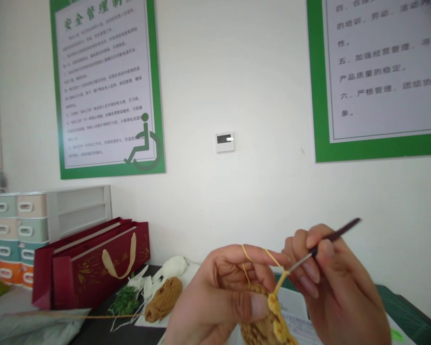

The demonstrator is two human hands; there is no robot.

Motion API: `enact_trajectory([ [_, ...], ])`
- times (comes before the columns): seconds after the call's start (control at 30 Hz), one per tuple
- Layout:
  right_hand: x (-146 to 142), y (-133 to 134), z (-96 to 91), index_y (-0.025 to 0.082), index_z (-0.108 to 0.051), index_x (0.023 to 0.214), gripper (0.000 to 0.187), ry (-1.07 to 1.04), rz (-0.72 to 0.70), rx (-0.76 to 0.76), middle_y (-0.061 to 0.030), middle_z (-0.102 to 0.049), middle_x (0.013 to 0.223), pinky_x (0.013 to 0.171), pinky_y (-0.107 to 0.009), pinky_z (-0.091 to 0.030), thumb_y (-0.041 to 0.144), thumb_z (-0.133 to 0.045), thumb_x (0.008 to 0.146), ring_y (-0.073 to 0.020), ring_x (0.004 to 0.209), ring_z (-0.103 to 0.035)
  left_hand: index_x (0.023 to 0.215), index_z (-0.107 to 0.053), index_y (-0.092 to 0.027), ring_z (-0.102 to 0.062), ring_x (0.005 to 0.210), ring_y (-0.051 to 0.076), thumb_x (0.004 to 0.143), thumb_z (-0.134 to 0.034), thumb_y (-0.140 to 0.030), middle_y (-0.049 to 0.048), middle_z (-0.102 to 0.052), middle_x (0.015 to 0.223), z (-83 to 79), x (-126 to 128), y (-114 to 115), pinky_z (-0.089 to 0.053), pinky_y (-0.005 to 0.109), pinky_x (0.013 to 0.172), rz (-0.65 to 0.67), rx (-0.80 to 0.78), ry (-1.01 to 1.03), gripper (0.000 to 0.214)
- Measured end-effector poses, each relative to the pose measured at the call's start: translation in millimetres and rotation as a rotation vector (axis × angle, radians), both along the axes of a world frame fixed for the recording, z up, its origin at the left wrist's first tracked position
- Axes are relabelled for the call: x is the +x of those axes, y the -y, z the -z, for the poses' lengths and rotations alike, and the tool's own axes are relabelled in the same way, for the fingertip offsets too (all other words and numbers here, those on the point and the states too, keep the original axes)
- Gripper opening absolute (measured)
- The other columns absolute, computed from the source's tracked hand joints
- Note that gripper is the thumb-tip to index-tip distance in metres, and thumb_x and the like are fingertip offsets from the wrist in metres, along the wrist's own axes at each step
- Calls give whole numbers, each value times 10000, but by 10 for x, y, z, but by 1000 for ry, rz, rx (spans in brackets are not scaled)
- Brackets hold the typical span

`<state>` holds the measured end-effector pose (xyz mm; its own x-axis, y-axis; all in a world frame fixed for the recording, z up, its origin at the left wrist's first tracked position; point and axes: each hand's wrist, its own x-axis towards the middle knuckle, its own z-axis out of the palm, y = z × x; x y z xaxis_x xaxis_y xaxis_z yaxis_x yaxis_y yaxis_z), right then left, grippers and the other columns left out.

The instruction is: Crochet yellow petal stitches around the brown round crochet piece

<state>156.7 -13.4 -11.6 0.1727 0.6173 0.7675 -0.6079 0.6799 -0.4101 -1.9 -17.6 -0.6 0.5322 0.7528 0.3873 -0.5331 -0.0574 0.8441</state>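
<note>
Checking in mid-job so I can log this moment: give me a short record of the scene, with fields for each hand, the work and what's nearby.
left hand: left hand pinches the crocheted piece, yellow yarn looped over its fingers
right hand: right hand holds a crochet hook, its tip near the yarn
work: brown piece with yellow edging
nearby: ball of ochre yarn, green leafy sprigs
behind: dark red gift bag, plastic drawer unit
</note>
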Motion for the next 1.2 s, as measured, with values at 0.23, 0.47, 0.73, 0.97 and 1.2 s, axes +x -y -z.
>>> enact_trajectory([
  [0.23, -90, 19, 3, 195, -488, 658, 446, 159, -354, -382, 81, -386, 516, 438, -211, -177, 501, -666, 931, -51, 449, -215, 1135, -683, -224, -632, 767, 129, 745, -853, -63, 13, -668, 843, 21, 66, -25, -495, 262, 740, -95, 98, 86, 454],
  [0.47, -128, 37, -6, 197, -497, 698, 418, 128, -227, -360, 63, -460, 596, 497, -185, -304, 491, -723, 891, -65, 525, -333, 1496, -485, -360, -632, 715, 137, 703, -900, -88, -8, -659, 842, -5, 66, -18, -460, 251, 654, -196, 87, 65, 936],
  [0.73, -108, -38, 41, 239, -658, 842, 210, 112, -97, -240, 3, -683, 786, 512, -170, -406, 421, -755, 883, -78, 588, -522, 1102, -717, -231, -632, 790, 171, 804, -849, -237, 27, -672, 863, 9, 85, -76, -460, 304, 745, -253, 157, -43, 326],
  [0.97, -32, -91, 35, 212, -633, 804, 270, 22, -183, -354, -17, -696, 778, 484, -156, -408, 417, -805, 833, -66, 552, -499, 462, -628, -156, -491, 693, 138, 881, -755, -208, 40, -630, 641, -31, -158, -241, -401, 241, 720, -354, 173, 1, 441],
  [1.2, -67, -109, 45, 222, -647, 790, 294, 29, -158, -361, 28, -584, 635, 496, -165, -402, 477, -787, 835, -71, 535, -458, 1078, -812, -297, -697, 931, 236, 875, -704, -439, 90, -784, 942, -87, 70, -138, -502, 401, 931, -157, -1, 246, 270],
])
